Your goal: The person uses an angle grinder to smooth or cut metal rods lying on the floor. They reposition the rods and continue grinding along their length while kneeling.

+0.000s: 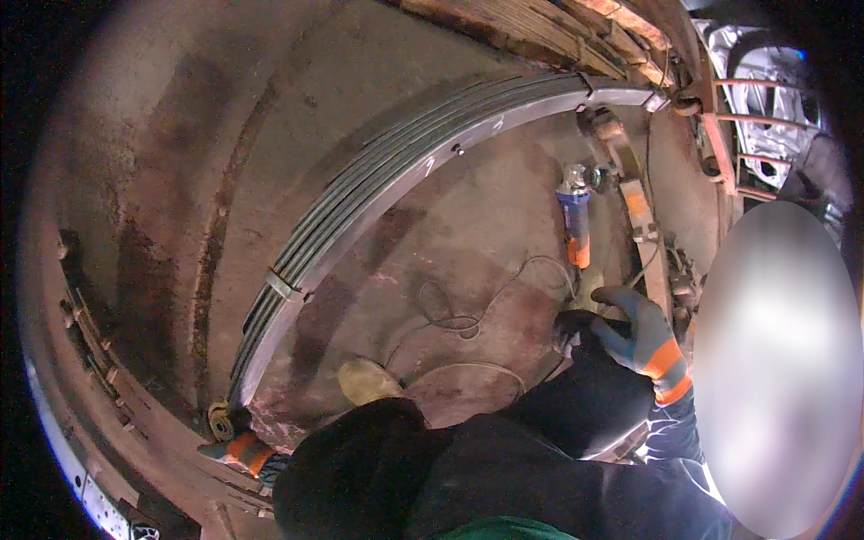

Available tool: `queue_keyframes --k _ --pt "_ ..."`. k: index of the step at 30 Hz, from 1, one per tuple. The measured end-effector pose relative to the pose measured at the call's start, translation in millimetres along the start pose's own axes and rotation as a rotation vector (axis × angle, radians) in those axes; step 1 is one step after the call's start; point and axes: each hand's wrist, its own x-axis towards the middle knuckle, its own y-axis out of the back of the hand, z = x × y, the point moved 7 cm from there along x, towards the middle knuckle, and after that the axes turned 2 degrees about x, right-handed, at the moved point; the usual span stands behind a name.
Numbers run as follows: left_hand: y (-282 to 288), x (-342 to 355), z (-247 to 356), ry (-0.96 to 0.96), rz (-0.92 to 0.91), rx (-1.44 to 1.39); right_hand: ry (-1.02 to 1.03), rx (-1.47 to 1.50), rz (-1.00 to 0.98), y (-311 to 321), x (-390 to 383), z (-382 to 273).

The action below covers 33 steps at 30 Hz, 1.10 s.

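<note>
A long curved leaf spring point(387, 191), its grey leaves bound by clamps, arches across the floor in front of me. My left hand point(238, 453), in a grey and orange glove, is low down just below the spring's near-left eye point(219, 419). Its fingers are partly hidden, and whether it grips anything does not show. Over my right knee hangs my right hand point(639, 335), gloved alike, its thumb and fingers bent but apart with nothing between them. Beyond it lies a blue and orange power tool point(576, 219), seemingly an angle grinder, with a metal head.
A thin cord point(463, 326) loops over the concrete floor point(360, 297) near my tan boot toe point(367, 382). Rusty steel parts point(660, 270) stand right of the tool. Wooden boards point(540, 31) lie at the back, with a red barred frame point(720, 135) at the far right.
</note>
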Motion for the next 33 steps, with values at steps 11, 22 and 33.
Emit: queue_keyframes --k 11,22,33 --pt "19 40 120 -0.544 -0.006 0.586 -0.074 1.304 -0.063 -120 44 -97" --pt "-44 30 218 -0.216 -0.081 -0.301 0.541 0.543 1.131 -169 227 -142" --pt "-106 10 271 -0.130 -0.001 -0.240 0.185 0.127 1.000 -95 369 -61"
